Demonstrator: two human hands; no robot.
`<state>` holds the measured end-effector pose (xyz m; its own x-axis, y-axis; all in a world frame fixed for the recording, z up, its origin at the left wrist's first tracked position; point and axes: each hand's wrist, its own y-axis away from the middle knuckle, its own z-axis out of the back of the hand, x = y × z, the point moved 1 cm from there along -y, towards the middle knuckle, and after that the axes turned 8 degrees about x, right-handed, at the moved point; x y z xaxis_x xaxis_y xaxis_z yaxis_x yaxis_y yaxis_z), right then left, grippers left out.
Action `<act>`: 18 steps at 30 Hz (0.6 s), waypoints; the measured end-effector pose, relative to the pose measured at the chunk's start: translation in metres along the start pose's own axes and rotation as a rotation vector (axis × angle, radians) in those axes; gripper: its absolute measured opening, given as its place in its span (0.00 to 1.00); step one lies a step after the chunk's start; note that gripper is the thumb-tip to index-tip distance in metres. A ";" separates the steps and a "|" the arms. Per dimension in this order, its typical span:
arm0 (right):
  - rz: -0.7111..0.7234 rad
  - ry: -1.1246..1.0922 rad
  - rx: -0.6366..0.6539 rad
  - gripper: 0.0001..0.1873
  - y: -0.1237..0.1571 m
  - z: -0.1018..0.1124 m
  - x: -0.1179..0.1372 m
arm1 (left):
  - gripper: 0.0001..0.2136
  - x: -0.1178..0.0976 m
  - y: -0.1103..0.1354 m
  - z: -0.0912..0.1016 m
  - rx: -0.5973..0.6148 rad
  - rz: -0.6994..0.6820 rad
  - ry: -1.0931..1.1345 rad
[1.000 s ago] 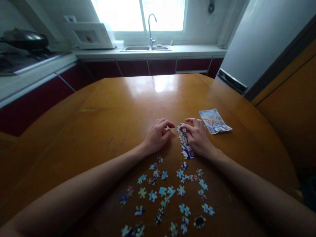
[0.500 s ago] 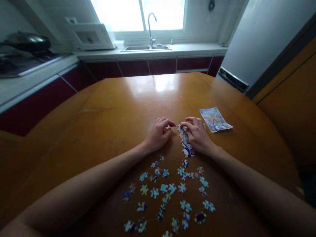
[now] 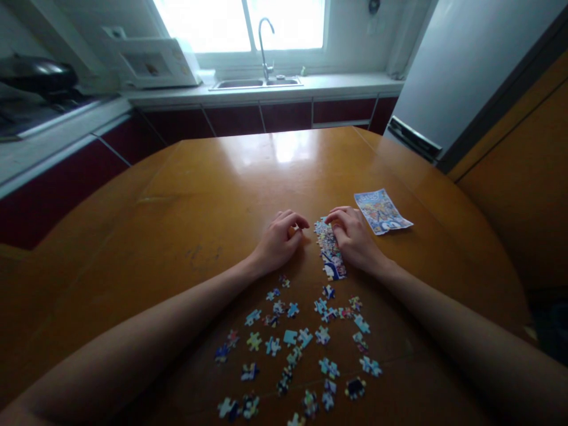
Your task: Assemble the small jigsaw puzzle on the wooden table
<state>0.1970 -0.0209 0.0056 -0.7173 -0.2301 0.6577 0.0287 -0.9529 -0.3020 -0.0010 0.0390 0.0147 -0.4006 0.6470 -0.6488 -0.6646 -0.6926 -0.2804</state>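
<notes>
A narrow strip of joined puzzle pieces lies on the orange wooden table. My right hand rests beside the strip's right side, its curled fingertips pressing on the strip's far end. My left hand lies just left of the strip with fingers curled in, thumb against them; what is inside them is hidden. Several loose puzzle pieces are scattered on the table nearer to me, between my forearms.
A printed picture leaflet lies right of my right hand. Beyond the table run a counter with a sink and tap, a white appliance, a dark pan on the stove at left, and a grey fridge at right.
The view has shifted slightly; both hands stay in nearly the same pose by the strip, my right fingertips moving a little over its far end.
</notes>
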 end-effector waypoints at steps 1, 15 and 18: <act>0.002 -0.012 -0.009 0.12 0.000 0.001 0.000 | 0.09 0.000 0.000 0.000 0.001 0.000 0.001; 0.031 -0.050 -0.022 0.11 0.002 0.005 -0.008 | 0.09 0.001 0.001 0.000 0.006 -0.003 0.000; 0.033 -0.059 -0.014 0.11 0.002 0.006 -0.010 | 0.09 0.002 0.001 0.000 0.004 -0.009 0.006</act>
<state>0.2084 -0.0220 0.0031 -0.6736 -0.2733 0.6867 0.0414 -0.9416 -0.3341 -0.0024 0.0399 0.0129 -0.3910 0.6511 -0.6505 -0.6704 -0.6858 -0.2835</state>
